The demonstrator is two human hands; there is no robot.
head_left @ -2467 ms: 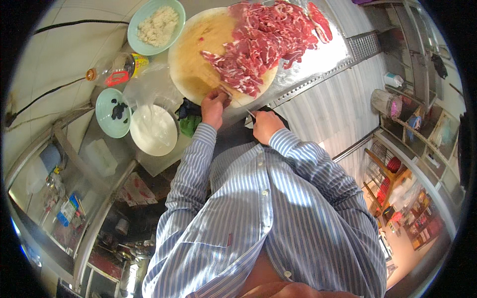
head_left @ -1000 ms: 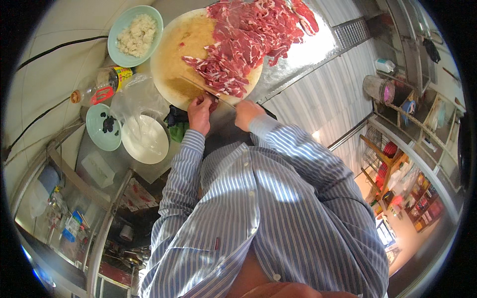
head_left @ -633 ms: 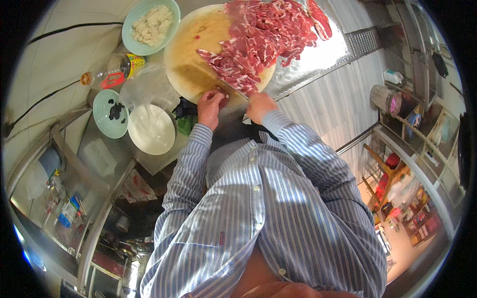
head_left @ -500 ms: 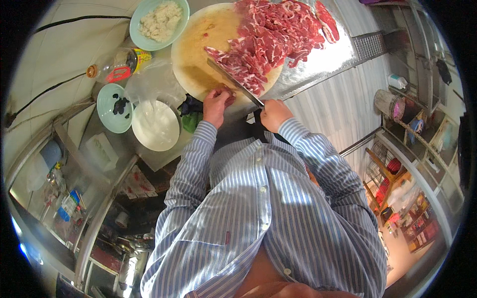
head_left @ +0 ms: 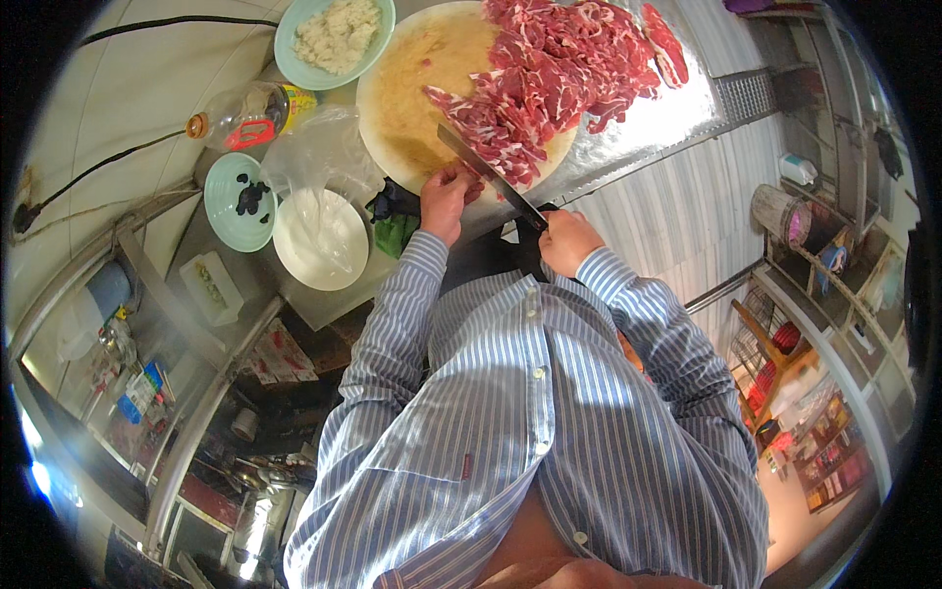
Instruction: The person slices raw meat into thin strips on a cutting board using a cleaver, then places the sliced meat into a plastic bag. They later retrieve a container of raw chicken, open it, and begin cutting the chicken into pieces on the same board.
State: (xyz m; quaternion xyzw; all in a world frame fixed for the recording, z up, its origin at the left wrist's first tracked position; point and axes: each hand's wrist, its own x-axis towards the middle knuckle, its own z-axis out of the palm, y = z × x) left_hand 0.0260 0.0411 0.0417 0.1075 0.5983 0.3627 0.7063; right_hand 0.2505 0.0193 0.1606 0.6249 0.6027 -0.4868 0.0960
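A knife [head_left: 491, 175] is in my right hand [head_left: 571, 242], which is closed round its handle. Its blade slants up and left over the near part of a round cutting board [head_left: 407, 79], beside the meat. My left hand [head_left: 446, 203] is at the board's near edge, left of the blade. Its fingers are pinched on a small reddish piece of meat [head_left: 474, 187], mostly hidden by them. A large heap of sliced red meat [head_left: 559, 74] with white fat covers the board's right side and spreads past it onto a shiny metal surface.
Left of the board are a pale green bowl of white crumbly food [head_left: 337, 36], a bottle [head_left: 250, 116], a clear plastic bag [head_left: 319, 152], a bowl with dark pieces [head_left: 220, 203] and a white bowl [head_left: 294, 265]. Dark and green cloth-like items [head_left: 394, 234] lie beside my left wrist.
My right hand has drawn the knife slightly toward me and to the right. My left hand stays at the near edge of the board. The whole view has shifted a little.
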